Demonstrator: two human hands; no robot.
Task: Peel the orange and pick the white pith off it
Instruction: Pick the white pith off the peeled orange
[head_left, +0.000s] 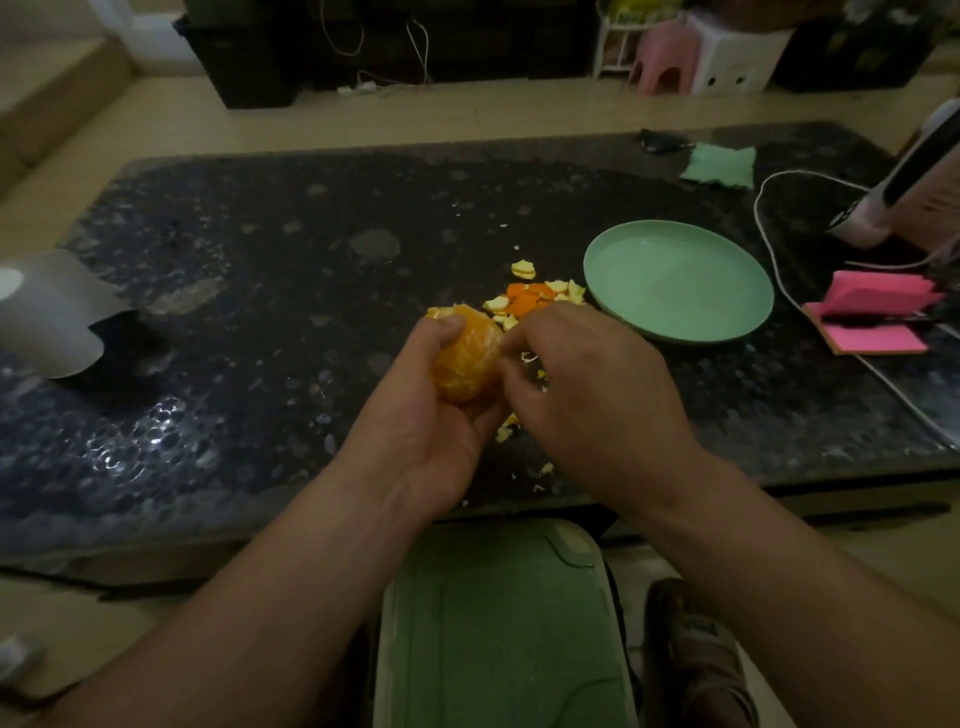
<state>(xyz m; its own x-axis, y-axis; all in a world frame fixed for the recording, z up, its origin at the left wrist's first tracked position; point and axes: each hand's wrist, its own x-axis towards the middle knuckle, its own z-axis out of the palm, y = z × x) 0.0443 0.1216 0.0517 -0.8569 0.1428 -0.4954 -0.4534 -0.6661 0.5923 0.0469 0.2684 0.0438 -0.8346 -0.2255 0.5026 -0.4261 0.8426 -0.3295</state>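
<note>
The peeled orange (467, 358) sits in my left hand (421, 415), fingers and thumb curled round it above the dark table. My right hand (582, 384) is against the orange's right side, its fingertips curled and pinching at the surface; what they pinch is too small to see. A heap of orange peel pieces (535, 299) lies on the table just behind my hands. Small scraps of pith and peel (506, 431) lie under and in front of my hands.
An empty green plate (678, 280) stands to the right of the peel. Pink sticky notes (872, 312), a white cable (774, 260) and a green cloth (722, 163) lie at the right. A grey folded sheet (57, 312) stands left. A green bin lid (498, 623) is below the table edge.
</note>
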